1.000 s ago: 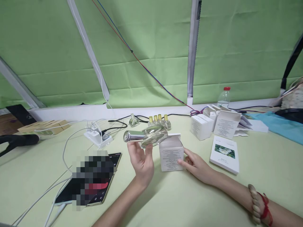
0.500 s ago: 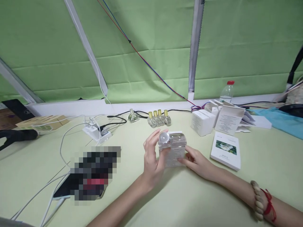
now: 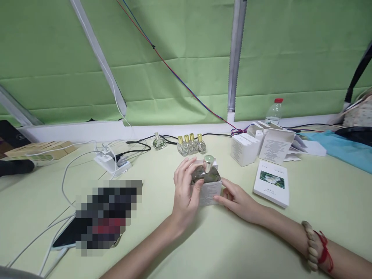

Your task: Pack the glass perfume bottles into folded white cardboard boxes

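A glass perfume bottle [image 3: 207, 177], topped by a silver and pale green cap, sticks up out of a small white printed box [image 3: 209, 194] in front of me. My left hand [image 3: 185, 190] curls around the bottle's left side, its thumb across the front near the box's upper edge. At the box's lower right, my right hand [image 3: 236, 199] pinches the side between thumb and fingers. The box hides the bottle's lower part. Behind my hands stand several small clear bottles with gold caps [image 3: 192, 144], with one clear bottle [image 3: 158, 142] to their left.
White boxes [image 3: 245, 149] and an open carton [image 3: 276, 146] stand back right, near a flat white box with a flower picture [image 3: 271, 184]. A red-capped water bottle [image 3: 274, 112] is behind them. At left are a power strip [image 3: 112, 162], cables and a blurred dark item [image 3: 109, 217].
The bottle and box have turned, so the cap now points upward and more of the box front shows. My left thumb has moved onto the bottle's front. The view has shifted slightly.
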Demonstrator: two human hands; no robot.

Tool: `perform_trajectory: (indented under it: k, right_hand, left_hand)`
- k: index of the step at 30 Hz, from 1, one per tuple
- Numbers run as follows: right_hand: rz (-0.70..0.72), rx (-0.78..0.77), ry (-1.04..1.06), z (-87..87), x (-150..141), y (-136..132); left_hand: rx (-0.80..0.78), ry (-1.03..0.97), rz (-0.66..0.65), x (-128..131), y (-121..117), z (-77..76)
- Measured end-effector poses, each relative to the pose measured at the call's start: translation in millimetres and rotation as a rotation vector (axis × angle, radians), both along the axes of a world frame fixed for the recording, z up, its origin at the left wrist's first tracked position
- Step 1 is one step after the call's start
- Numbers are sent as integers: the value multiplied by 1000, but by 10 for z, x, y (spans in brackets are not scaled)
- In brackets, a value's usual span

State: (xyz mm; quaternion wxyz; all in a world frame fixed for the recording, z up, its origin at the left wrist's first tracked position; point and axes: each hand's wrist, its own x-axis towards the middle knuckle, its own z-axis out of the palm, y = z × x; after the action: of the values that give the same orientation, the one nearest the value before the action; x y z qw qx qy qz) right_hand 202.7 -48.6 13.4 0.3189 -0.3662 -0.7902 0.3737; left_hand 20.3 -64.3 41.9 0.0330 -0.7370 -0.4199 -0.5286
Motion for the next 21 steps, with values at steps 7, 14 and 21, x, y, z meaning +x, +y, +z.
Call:
perform_trajectory:
  k: [7,14,21]
  right_hand:
    - [-25,-18,-33,10,4,-25]
    - [-321,557,144,50,27,-63]
    - [-316,1125,157,296,59,-166]
  left_hand:
    - [-43,10,-13,-17,17,89]
    - [19,20,-76,4,-18,101]
    - [108,81,-154,91,-123,37]
